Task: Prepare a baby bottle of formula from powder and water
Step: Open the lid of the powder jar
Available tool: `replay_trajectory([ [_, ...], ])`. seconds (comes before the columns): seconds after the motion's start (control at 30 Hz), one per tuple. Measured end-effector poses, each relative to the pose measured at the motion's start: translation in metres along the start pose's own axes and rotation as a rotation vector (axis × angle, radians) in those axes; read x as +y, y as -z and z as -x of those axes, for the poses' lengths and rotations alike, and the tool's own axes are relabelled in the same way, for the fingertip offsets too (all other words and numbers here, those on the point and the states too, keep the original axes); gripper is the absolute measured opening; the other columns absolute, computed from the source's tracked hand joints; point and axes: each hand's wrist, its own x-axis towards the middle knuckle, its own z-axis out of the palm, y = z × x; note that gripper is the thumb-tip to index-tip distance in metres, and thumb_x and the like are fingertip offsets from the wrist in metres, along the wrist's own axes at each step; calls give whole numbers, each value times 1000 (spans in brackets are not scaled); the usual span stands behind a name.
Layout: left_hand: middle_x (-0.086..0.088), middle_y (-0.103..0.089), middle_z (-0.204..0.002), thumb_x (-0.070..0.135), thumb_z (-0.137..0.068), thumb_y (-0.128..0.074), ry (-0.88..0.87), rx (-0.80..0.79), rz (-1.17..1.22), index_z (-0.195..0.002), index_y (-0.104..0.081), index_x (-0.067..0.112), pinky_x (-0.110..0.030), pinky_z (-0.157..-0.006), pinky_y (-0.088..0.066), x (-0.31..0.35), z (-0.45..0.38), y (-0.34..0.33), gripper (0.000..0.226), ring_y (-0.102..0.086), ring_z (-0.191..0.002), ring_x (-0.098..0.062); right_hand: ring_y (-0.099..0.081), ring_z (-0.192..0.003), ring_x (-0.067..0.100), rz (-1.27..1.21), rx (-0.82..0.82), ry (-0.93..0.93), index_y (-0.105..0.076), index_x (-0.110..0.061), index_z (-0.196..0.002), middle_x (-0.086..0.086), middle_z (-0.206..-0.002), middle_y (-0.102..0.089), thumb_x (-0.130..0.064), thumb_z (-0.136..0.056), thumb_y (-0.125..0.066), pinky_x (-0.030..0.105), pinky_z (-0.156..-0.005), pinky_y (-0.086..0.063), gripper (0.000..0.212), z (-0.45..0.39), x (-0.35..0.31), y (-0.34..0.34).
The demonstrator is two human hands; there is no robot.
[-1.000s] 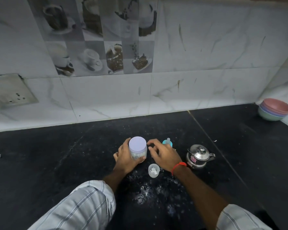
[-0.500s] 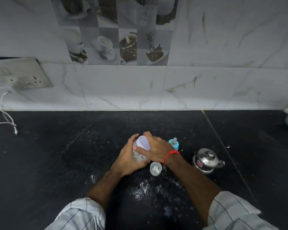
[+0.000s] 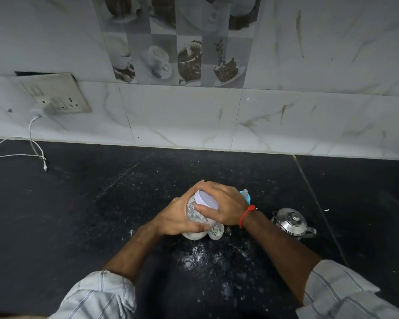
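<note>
powder jar [image 3: 195,221] tilted above the black counter [image 3: 78,215], its pale lid [image 3: 206,200] facing up and right; the left hand [image 3: 174,218] wraps the jar's body from the left, while the right hand [image 3: 225,207] curls over the lid, thumb across its near edge. small clear cup [image 3: 215,231] just beside the jar's base, blue-capped bottle [image 3: 245,195] behind the right hand, steel kettle [image 3: 291,223] to the right.

Left hand [image 3: 174,221] gripping tilted powder jar [image 3: 195,218]; right hand [image 3: 226,207] wrapped round its lilac lid [image 3: 206,199], beside small cup [image 3: 215,231].
</note>
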Motion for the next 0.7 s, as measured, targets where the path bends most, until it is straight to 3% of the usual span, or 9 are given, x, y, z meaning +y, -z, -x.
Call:
replay_trajectory([
  [0.1,16,-64,-137,49,-66,-96,44,57,11,-160,-17,53,-31,-104,-55,5,3,7,123,-65,-124,-6,-56,-113,20,-130,-199,-32,-40,-41,-147,-4,-125,-49,-65,-94,-54,43,-97,-48,60,-11,-1,17],
  [0.2,19,-58,-141,58,-63,-94,109,106,-53,-161,2,55,-26,-103,-54,9,6,13,137,-62,-121,4,-34,-140,27,-456,-327,-81,-34,-46,-154,1,-144,-32,-42,-95,-67,44,-117,-32,68,-15,-6,28],
  [0.27,18,-58,-140,61,-61,-93,121,112,-105,-158,11,61,-23,-97,-54,11,8,16,142,-63,-117,6,-27,-148,26,-472,-261,-157,-26,-52,-155,-2,-154,-24,-57,-96,-62,46,-121,-29,69,-18,-14,28],
  [0.37,14,-57,-143,62,-59,-93,126,109,-157,-154,18,65,-33,-97,-58,12,10,16,146,-65,-115,-3,-50,-135,25,-166,-223,-308,-35,-46,-151,2,-150,-46,-74,-95,-46,49,-109,-45,64,-28,-22,33],
  [0.43,12,-56,-146,63,-59,-93,123,95,-174,-154,20,65,-37,-96,-59,11,12,16,147,-65,-117,-7,-53,-131,27,-165,-293,-278,-40,-37,-151,5,-146,-52,-55,-99,-57,46,-106,-47,57,-31,-21,35],
  [0.53,14,-55,-143,64,-60,-93,129,123,-163,-154,19,64,-30,-95,-54,8,15,17,146,-62,-119,-7,-33,-143,26,-308,-376,-193,-28,-44,-156,4,-157,-32,-26,-92,-72,46,-118,-33,80,-23,-19,36],
  [0.6,15,-57,-140,64,-60,-93,132,122,-151,-154,20,65,-28,-93,-54,8,17,18,147,-64,-116,-4,-30,-148,27,-340,-324,-265,-24,-46,-157,5,-161,-27,-48,-92,-73,50,-120,-32,81,-21,-21,32],
  [0.67,13,-58,-142,64,-60,-94,133,100,-156,-153,21,65,-32,-94,-57,8,18,19,148,-65,-116,-3,-45,-138,27,-237,-279,-332,-30,-40,-156,8,-151,-43,-67,-88,-66,46,-113,-42,81,-21,-22,30],
  [0.7,12,-58,-145,65,-59,-93,132,90,-165,-153,21,65,-37,-96,-59,9,18,19,148,-65,-117,-6,-51,-132,26,-193,-279,-323,-35,-38,-153,8,-144,-50,-65,-89,-66,44,-108,-45,76,-21,-22,30],
])
